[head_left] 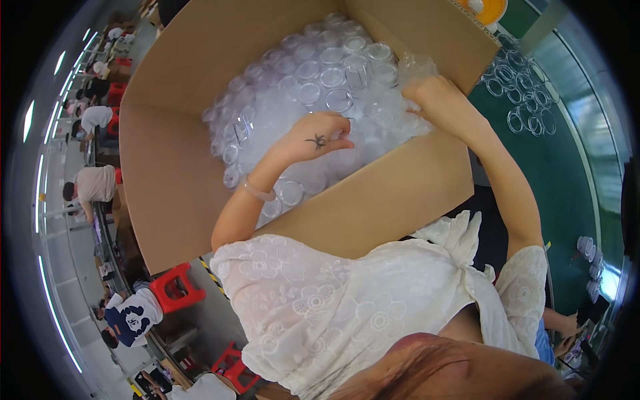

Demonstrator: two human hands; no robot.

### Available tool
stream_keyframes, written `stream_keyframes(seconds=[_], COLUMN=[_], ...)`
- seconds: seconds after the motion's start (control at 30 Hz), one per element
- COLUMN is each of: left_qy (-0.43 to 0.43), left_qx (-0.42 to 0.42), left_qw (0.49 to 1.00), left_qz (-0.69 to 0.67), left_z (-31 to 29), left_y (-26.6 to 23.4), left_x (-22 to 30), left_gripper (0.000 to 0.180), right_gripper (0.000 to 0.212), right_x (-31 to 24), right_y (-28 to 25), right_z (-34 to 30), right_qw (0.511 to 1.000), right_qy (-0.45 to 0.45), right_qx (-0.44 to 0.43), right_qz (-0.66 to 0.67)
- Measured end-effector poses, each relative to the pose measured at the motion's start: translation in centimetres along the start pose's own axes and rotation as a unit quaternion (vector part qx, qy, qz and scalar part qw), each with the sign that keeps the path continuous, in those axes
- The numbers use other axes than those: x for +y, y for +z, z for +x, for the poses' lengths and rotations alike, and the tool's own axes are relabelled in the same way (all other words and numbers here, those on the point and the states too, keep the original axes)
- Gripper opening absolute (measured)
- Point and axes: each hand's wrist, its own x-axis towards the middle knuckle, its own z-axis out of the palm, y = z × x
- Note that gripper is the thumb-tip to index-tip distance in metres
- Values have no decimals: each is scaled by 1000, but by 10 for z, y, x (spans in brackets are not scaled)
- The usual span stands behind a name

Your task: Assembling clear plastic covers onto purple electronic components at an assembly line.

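Observation:
A large cardboard box [157, 180] stands open in front of me, filled with many clear round plastic containers [332, 77]. Hazy clear plastic film [419, 69] lies over part of them and bunches up at the box's right side. My right hand [445, 105] is closed on this film near the right wall. Over the middle of the heap, my left hand [319, 137] has its fingers curled and its thumb close to the forefinger. What lies between those fingers, if anything, is too unclear to make out. A pale bangle [259, 191] circles my left wrist.
On the green floor [560, 180] to the right lie loose clear rings or containers [523, 87]. Several people sit along a workbench at the far left, with red stools [177, 289] beside it. An orange round object [489, 9] stands behind the box's right corner.

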Motion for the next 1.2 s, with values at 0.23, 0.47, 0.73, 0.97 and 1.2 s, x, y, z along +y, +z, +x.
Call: stream_keyframes(seconds=[0.23,0.47,0.73,0.97,1.2], left_qy=[-96,-290,-166,-152,-197], left_qx=[130,184,154,278,350], left_qw=[986,888,957,949,885], left_qz=[-25,-305,-182,-11,-235], left_z=[-8,-6,-3,-8,-30], left_y=[13,10,-10,-28,-69], left_x=[-1,-10,-4,-7,-16], left_gripper=[34,21,14,20,15], right_gripper=[13,14,18,20,15], right_x=[-12,-2,-2,-8,-4], right_y=[2,3,12,4,13], right_z=[12,8,10,15,16], right_qw=[999,993,984,997,978], right_qy=[5,11,47,24,48], right_qx=[19,83,107,33,141], right_qz=[33,85,135,63,142])
